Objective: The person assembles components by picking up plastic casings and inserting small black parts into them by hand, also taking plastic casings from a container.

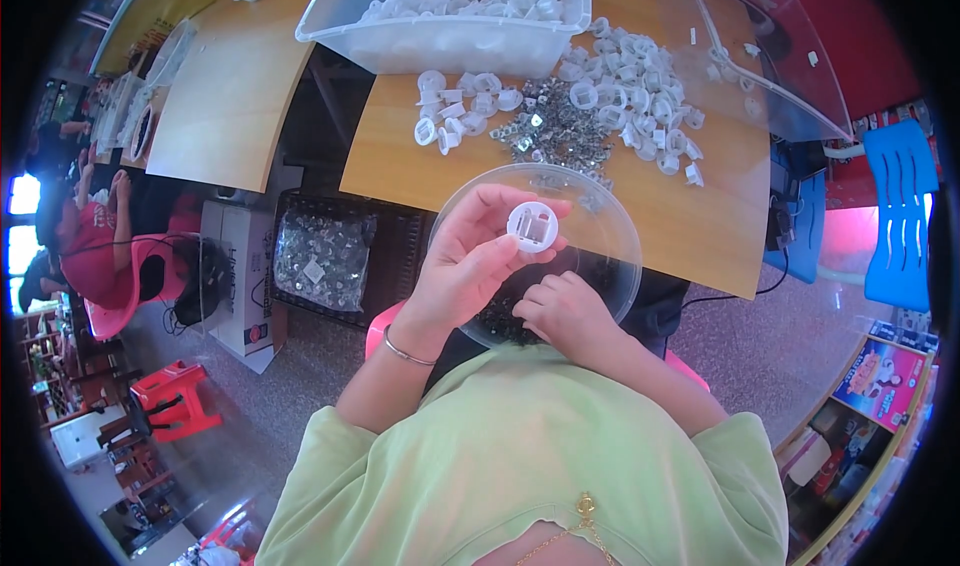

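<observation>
My left hand [462, 268] pinches a round white plastic part [520, 240] between thumb and fingers, its face turned up toward me. Small metal pieces show inside the part's opening. Below it, my right hand [570, 311] rests over a clear plastic bowl [628, 228] with its fingers curled in; whatever they hold, if anything, is hidden. Small dark pieces [497, 318] lie in the bowl, partly covered by my hands. Just beyond the bowl, a heap of small silvery metal pieces [555, 126] sits on the wooden table [390, 156].
White plastic parts [650, 96] are piled on the table at right, with a smaller group [460, 111] at left. A translucent bin [450, 51] of similar parts stands behind them. A bag of metal pieces [322, 256] lies in a dark crate at left. Blue chair [895, 226] at far right.
</observation>
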A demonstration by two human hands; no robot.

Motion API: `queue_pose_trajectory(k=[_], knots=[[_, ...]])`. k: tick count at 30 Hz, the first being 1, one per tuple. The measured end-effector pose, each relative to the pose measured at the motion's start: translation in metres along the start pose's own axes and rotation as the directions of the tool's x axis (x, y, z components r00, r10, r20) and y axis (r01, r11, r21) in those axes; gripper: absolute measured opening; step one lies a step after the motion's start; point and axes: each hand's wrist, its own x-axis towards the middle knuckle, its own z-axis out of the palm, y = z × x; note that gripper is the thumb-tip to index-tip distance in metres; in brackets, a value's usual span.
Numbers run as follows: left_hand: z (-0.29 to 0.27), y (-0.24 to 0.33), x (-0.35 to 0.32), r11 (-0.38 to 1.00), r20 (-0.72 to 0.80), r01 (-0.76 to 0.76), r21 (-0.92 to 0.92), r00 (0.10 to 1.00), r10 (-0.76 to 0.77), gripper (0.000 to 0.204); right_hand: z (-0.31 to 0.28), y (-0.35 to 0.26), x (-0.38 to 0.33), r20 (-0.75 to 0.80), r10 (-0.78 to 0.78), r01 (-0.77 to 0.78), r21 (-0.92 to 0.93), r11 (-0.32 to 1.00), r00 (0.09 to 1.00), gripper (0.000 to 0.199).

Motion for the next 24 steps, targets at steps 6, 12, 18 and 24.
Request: queue_pose_trajectory(k=[6, 12, 18, 24], knots=[[-0.005, 0.000, 0.000, 0.999, 0.029, 0.027, -0.045, 0.999, -0.026, 0.029, -0.009, 0.000, 0.000, -0.152, 0.063, -0.026, 0.235, 0.972, 0.986, 0.012], [0.001, -0.002, 0.000, 1.000, -0.062, 0.008, 0.005, 0.998, -0.008, 0.026, -0.010, 0.004, -0.002, -0.295, 0.042, 0.058, 0.322, 0.945, 0.955, 0.013], [0.002, -0.001, -0.001, 0.999, -0.101, 0.039, 0.004, 0.994, -0.039, 0.030, -0.015, 0.000, -0.001, -0.285, 0.098, 0.023, 0.392, 0.920, 0.954, 0.014], [0.003, 0.000, -0.001, 0.999, -0.105, 0.031, 0.032, 0.994, -0.028, 0.032, -0.017, 0.002, 0.001, -0.267, 0.106, 0.045, 0.503, 0.863, 0.958, 0.014]])
